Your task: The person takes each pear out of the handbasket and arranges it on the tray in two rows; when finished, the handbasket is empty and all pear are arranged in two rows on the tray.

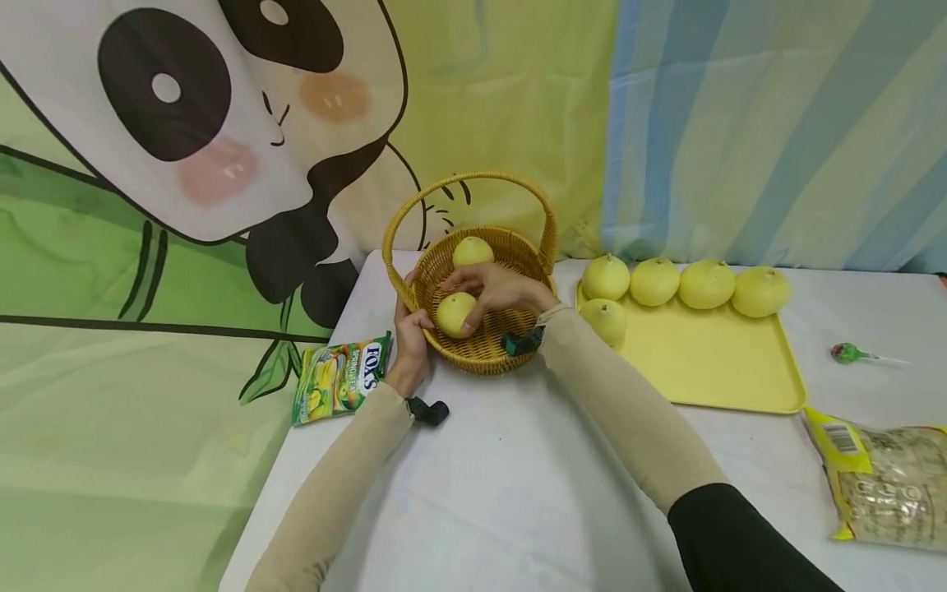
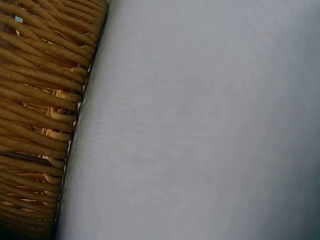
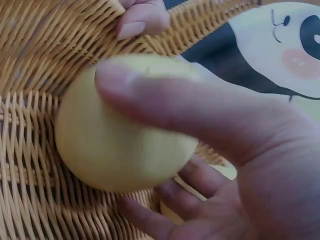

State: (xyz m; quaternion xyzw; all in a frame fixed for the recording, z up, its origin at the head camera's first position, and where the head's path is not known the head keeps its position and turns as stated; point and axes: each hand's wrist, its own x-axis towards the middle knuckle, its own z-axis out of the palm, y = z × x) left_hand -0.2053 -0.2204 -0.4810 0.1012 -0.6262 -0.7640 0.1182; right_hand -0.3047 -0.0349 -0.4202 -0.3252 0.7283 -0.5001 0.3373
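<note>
A wicker basket (image 1: 484, 362) with a tall arched handle stands at the back of the table. My left hand (image 1: 412, 341) grips its left rim, the thumb lying over the edge. Inside the basket, my right hand (image 1: 505, 292) holds a round pale-yellow fruit (image 1: 455, 315) near the left wall. In the right wrist view the thumb presses on top of this fruit (image 3: 115, 155) and the other fingers curl below it. A second such fruit (image 1: 472, 251) lies farther back in the basket. The left wrist view has only woven basket wall (image 2: 40, 100) and white tabletop.
On the right, a yellow tray (image 1: 710, 362) bears several more pale-yellow fruits (image 1: 654, 282). A green FOX'S candy bag (image 1: 342, 376) lies left of the basket. At far right are a lollipop (image 1: 848, 353) and a clear-and-yellow packet (image 1: 888, 485). A printed curtain (image 1: 503, 107) hangs behind.
</note>
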